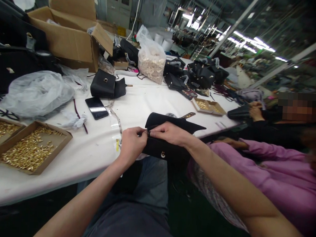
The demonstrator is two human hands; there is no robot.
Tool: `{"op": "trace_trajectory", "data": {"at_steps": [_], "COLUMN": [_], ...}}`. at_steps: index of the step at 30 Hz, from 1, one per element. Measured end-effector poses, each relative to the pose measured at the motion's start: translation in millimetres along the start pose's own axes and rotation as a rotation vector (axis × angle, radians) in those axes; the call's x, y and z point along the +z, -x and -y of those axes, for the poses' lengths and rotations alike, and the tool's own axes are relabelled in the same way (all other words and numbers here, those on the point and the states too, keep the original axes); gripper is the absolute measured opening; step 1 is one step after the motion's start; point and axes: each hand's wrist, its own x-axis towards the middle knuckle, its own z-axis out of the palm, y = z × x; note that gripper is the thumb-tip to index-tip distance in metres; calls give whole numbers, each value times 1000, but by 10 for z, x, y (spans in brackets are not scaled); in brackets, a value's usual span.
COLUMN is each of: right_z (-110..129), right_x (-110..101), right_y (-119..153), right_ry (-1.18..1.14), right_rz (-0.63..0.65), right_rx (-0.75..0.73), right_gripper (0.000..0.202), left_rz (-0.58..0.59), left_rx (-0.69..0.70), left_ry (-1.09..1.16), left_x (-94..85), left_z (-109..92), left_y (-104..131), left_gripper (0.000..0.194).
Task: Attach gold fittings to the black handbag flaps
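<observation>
Pinching the black bag (156,146) at its upper edge, your left hand (132,142) and right hand (171,134) nearly meet beside its raised flap (180,122).

Counting two hands (134,142) up close, one bag (173,151) in them, one phone (96,108), one big carton (67,37), two white rolls (159,39). At least three trays (56,153) of gold bits (30,150). Can't count the heaped bags (201,73), lol.

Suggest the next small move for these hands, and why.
I'd probably have the left hand steady the bag while the right hand presses at its top edge: both pinch close together there, and the open flap leaves access. Any small part between them can't be made out.
</observation>
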Motion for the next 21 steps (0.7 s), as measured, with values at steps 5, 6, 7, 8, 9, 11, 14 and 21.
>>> {"op": "trace_trajectory", "data": {"at_steps": [5, 6, 7, 8, 9, 11, 14, 21], "right_z": [47, 57, 67, 77, 87, 106, 138, 138], "right_x": [74, 94, 115, 138, 163, 215, 280, 320], "right_y": [-15, -14, -14, -14, -15, -19, -25, -22], "right_ry": [24, 37, 55, 78, 103, 154, 238, 358], "right_rz": [-19, -27, -31, -35, -43, -76, -140, -167], "right_rx": [14, 17, 19, 23, 30, 45, 50, 19], "right_gripper": [43, 42, 42, 42, 42, 40, 35, 31], "left_rz": [-13, -14, -10, -3, 4, 17, 18, 60], "left_rx": [-29, -36, -44, -51, -58, -75, -92, -107], "left_ry": [50, 61, 73, 86, 101, 135, 184, 269], "left_x": [19, 19, 18, 16, 14, 12, 13, -11], "left_z": [58, 74, 89, 102, 113, 133, 164, 260], "left_y": [16, 17, 17, 15, 13, 6, 0, 26], "left_gripper": [15, 15, 15, 15, 14, 15, 15, 16]}}
